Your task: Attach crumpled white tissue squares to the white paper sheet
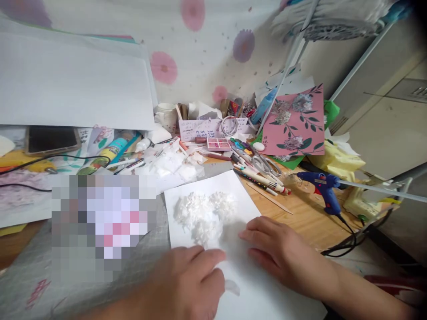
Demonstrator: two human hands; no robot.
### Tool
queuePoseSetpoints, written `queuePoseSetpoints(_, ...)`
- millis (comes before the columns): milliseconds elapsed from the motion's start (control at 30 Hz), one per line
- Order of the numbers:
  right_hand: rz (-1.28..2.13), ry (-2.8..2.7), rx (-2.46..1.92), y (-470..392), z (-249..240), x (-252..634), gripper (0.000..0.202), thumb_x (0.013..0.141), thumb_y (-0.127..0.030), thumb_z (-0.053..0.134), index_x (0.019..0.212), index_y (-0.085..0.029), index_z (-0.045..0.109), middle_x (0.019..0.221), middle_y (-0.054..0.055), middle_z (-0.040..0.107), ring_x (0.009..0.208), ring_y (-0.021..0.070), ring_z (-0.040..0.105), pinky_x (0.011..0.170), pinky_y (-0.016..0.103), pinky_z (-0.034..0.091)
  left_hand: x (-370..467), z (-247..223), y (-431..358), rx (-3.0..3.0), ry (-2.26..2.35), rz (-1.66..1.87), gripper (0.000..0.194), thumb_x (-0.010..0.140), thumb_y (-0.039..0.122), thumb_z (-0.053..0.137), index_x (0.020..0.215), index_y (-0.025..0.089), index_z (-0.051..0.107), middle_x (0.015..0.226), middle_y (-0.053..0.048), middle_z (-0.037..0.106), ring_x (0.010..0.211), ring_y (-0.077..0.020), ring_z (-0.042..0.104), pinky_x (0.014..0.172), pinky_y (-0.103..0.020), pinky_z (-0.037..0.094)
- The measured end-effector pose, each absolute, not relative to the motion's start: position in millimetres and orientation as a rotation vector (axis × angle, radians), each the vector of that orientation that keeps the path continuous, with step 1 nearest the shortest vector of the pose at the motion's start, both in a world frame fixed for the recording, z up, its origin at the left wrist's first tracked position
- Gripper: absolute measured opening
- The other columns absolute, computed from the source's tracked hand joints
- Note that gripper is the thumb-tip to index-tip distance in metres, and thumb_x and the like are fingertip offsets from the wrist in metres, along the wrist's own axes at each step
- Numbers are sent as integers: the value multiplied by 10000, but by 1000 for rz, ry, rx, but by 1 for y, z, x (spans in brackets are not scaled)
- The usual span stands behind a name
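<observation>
A white sheet of paper lies on the grey cutting mat. Near its far end sit three fluffy white paper flower clusters. My left hand is over the sheet's left side, below the clusters, its fingers curled and partly blurred; whether it holds anything is hidden. Beside its fingertips lies a small pale, translucent piece. My right hand rests on the sheet's right edge, with its fingers stretched out and a little apart and nothing held.
A blue glue gun with its cord lies at the right. Scissors, pens and a wooden stick stand beyond the sheet. Paper scraps are heaped behind it. A phone lies far left, and a pink flower picture leans at the back right.
</observation>
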State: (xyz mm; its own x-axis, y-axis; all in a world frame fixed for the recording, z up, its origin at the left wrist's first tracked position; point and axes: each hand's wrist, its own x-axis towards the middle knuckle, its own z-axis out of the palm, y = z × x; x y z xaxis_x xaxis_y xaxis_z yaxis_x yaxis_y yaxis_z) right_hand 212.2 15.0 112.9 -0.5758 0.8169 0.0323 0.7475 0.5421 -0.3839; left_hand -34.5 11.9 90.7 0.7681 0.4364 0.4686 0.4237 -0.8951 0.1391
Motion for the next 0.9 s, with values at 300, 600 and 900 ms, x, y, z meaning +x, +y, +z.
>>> queuePoseSetpoints(300, 446, -2724, -1293, 20, 108, 194, 437, 878, -160, 499, 1290, -298, 445, 956, 45, 548, 807, 191, 528, 682, 302, 432, -35, 102, 23, 2887, 881, 484, 214, 798, 50, 392, 722, 167, 554, 924, -76, 640, 697, -195, 562, 582, -338, 500)
queuePoseSetpoints(600, 269, -2900, -1130, 29, 112, 186, 410, 903, -219, 485, 1301, -309, 438, 848, 30, 522, 657, 174, 495, 514, 277, 312, -35, 101, 24, 2853, 894, 482, 203, 825, 90, 393, 755, 172, 564, 859, -46, 619, 709, -184, 546, 614, -324, 492)
queuePoseSetpoints(900, 328, -2891, -1135, 37, 107, 185, 236, 923, -219, 445, 1135, -240, 546, 841, 30, 521, 665, 173, 484, 520, 284, 305, -41, 101, 28, 2834, 876, 415, 204, 813, 90, 393, 740, 182, 560, 917, -31, 631, 713, -186, 551, 614, -339, 497)
